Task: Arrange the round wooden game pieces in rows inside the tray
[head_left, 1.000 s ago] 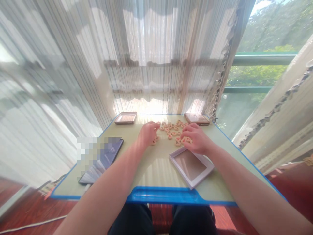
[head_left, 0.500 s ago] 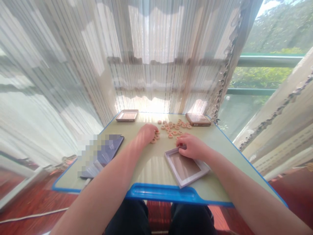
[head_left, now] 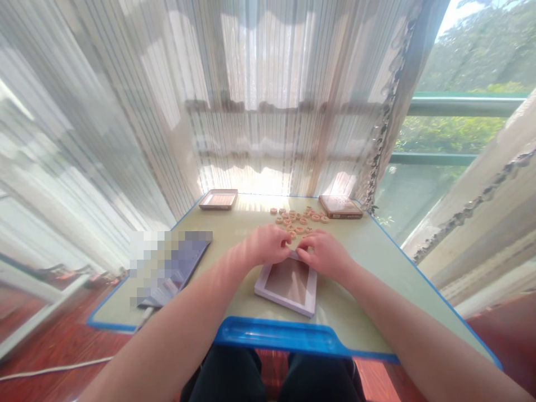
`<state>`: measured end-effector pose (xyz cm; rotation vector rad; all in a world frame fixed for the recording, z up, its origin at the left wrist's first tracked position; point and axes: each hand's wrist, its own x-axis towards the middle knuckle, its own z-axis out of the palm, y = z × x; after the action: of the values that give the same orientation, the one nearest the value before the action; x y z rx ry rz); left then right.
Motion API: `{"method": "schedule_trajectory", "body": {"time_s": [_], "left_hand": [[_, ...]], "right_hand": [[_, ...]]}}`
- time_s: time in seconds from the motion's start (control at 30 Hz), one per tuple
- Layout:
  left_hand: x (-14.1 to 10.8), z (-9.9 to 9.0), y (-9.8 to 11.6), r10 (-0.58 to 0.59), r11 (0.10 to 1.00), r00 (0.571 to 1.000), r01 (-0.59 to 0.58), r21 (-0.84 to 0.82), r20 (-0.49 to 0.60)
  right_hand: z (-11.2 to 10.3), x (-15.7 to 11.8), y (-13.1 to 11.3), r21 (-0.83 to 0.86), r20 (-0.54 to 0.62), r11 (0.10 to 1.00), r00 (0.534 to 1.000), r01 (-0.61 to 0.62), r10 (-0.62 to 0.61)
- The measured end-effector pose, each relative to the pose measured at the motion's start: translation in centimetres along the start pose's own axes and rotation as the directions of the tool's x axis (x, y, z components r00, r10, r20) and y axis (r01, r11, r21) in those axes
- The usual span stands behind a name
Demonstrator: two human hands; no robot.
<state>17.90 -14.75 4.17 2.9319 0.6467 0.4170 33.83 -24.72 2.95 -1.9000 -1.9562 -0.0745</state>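
Presently, head view: left hand (head_left: pixel 274 244) and right hand (head_left: pixel 324 254) curl side by side at the far rim of the open box (head_left: pixel 285 305); cannot tell whether either pinches anything. Round pieces (head_left: pixel 298 229) lie beyond the box on the bench (head_left: pixel 368 240). Risk: a knuckle catching the rim could shove the box into them.

Tabletop (head_left: pixel 218 223): pale yellow-green, blue edging. Pen tray (head_left: pixel 276 333): blue. Open box (head_left: pixel 287 306): pale lilac rim, brown interior. Xiangqi pieces (head_left: pixel 315 218): light wood colour, red or dark characters. Sheer curtain (head_left: pixel 259 67): white, vertical stripes. Trousers (head_left: pixel 232 374): dark.
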Motion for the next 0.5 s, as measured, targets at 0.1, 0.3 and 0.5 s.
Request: {"method": "schedule_trajectory", "body": {"time_s": [0.1, 0.3, 0.5], "left_hand": [[0.0, 0.0, 0.1, 0.032, 0.999, 0.999, -0.032, 0.011, 0.029], [0.4, 0.0, -1.2, -0.007, 1.0, 0.994, 0.008, -0.009, 0.106], [-0.1, 0.0, -2.2, -0.071, 0.997, 0.995, 0.071, 0.001, 0.07]], "right_hand": [[-0.5, -0.2, 1.1, -0.071, -0.272, 0.996, 0.962, -0.05, 0.029], [-1.0, 0.6, 4.4, 0.017, -0.453, 0.986, 0.878, -0.167, 0.156], [0.6, 5.2, 6.1, -0.065, -0.071, 0.99, 0.99, -0.129, 0.124]]}}
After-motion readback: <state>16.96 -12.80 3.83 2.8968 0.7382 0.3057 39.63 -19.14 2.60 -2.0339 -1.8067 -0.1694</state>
